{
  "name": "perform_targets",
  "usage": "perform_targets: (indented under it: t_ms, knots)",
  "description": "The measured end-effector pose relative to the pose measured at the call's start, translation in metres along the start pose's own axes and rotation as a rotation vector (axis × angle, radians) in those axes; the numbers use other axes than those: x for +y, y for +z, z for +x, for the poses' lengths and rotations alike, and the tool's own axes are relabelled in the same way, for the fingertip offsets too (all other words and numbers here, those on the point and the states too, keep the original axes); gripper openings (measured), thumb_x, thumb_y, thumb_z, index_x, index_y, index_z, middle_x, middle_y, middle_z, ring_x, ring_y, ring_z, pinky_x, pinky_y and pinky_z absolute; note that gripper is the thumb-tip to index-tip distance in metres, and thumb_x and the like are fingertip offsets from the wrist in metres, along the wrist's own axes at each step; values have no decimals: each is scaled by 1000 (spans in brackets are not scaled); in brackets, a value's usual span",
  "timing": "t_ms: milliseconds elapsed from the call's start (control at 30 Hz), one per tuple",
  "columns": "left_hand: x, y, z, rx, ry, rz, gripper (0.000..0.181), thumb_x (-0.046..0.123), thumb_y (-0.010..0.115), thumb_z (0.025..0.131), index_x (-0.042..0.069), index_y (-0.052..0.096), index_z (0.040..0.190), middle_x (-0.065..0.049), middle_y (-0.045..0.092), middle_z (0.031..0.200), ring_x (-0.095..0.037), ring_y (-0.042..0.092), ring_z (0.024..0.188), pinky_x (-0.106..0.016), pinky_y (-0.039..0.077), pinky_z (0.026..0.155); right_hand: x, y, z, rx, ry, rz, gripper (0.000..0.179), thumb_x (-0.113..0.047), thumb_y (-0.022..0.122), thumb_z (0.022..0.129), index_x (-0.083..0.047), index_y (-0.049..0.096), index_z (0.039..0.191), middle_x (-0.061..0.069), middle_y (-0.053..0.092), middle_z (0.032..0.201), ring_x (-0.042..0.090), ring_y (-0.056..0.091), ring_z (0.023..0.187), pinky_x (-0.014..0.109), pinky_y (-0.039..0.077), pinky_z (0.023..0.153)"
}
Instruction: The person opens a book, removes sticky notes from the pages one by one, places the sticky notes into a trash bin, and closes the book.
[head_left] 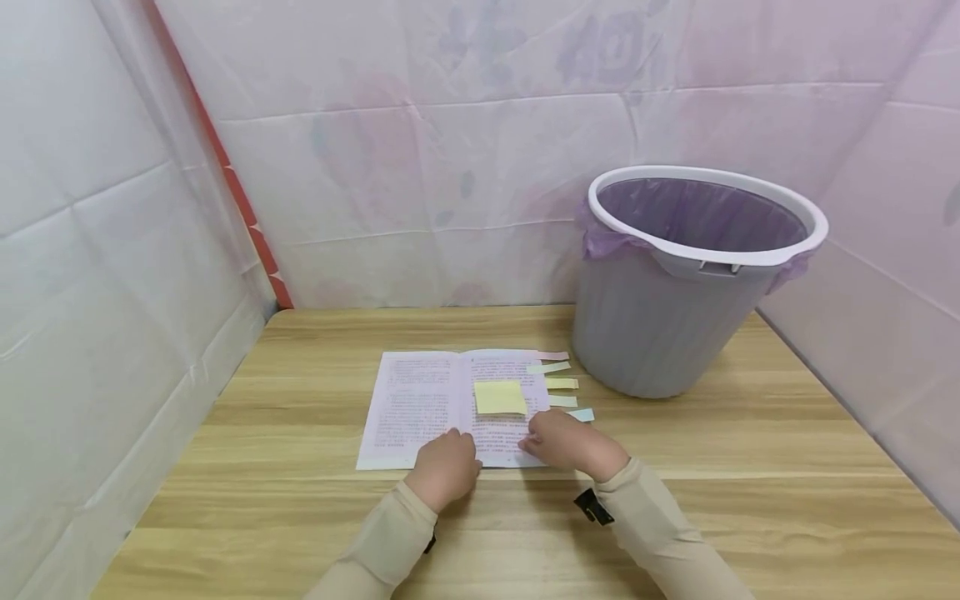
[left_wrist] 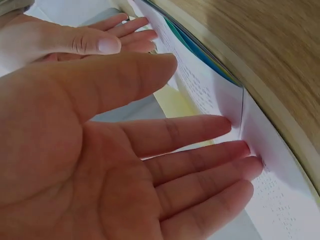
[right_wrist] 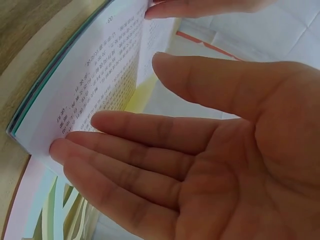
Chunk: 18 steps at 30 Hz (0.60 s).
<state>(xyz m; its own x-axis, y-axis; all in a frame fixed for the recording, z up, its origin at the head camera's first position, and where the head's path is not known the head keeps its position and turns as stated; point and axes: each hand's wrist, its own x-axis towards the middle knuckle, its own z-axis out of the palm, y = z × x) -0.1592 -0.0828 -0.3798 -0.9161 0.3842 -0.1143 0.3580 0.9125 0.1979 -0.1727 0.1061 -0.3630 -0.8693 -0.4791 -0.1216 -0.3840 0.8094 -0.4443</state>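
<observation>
An opened book (head_left: 412, 400) with printed pages lies on the wooden table. A yellow sticky note (head_left: 500, 397) is on its right page, and several coloured page tabs (head_left: 562, 384) stick out past the right edge. My left hand (head_left: 447, 468) rests at the lower part of the book near the spine; in the left wrist view its fingers (left_wrist: 200, 170) are straight, tips touching the paper. My right hand (head_left: 564, 442) touches the lower right of the right page. The right wrist view shows its fingers (right_wrist: 135, 155) extended against the print, with nothing gripped.
A grey bin (head_left: 652, 308) with a white rim and a purple liner stands on the table behind and right of the book. Pale patterned sheeting (head_left: 450, 167) hangs at the back and both sides. Bare wood (head_left: 247, 500) surrounds the book.
</observation>
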Motion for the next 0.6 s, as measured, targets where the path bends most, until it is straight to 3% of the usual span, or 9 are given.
perform_targets:
  t_ms: [167,333,467,600]
  knots:
    - [-5,-1,3,-25,19,3,21,20,67,89,-1,67,85,-11,60,75,-25,61,67,-40,53,60,1,5,3,55,41,-14,26,-6,64,90,-1,56,66,-1,45,59,10,36,53,26,34,52]
    - [-7,-4,5,-43,45,23,20,19,66,89,1,68,82,-10,62,75,-21,60,66,-37,53,60,4,7,12,240,108,-25,11,-3,73,82,2,64,77,6,61,73,14,51,62,31,47,58]
    - [-7,-5,6,-59,45,22,20,20,66,90,1,68,83,-10,63,76,-20,60,66,-36,53,60,0,7,27,344,55,-119,26,-3,81,73,-4,56,75,4,52,73,17,48,64,30,44,54]
    - [-8,-5,7,-73,30,39,20,21,67,89,2,68,83,-9,64,79,-22,63,69,-37,54,62,-6,11,44,322,-28,-264,35,-4,84,69,-3,55,88,7,50,79,23,49,71,32,45,56]
